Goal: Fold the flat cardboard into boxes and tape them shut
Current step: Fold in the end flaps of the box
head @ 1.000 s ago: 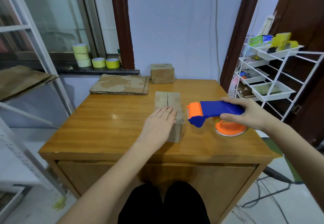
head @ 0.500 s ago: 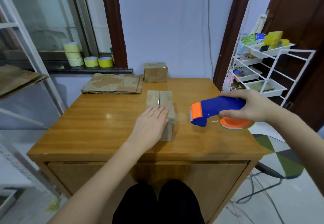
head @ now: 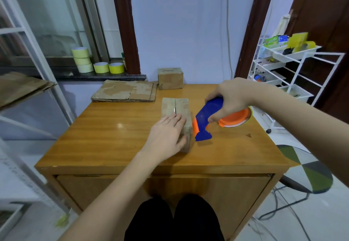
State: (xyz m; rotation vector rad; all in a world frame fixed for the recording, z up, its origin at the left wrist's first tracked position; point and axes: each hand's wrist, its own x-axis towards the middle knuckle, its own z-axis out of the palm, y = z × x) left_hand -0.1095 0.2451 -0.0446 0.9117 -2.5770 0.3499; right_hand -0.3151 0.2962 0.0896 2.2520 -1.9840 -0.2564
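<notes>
Cardboard box [head: 181, 108] lies mid-table [head: 113, 137] under the flat, straight-fingered left hand [head: 167, 137]. At its 3 o'clock, the right hand [head: 229, 97] grips a blue-orange tape gun [head: 205, 120], nose tilted down.

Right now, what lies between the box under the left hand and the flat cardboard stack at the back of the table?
Head view: only bare wooden tabletop separates the box from the flat cardboard stack; nothing sits in that gap.

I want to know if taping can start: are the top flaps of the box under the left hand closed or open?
Closed but not taped: the two flaps of the box lie flat and meet along a bare middle seam, with the left hand resting on them.
</notes>
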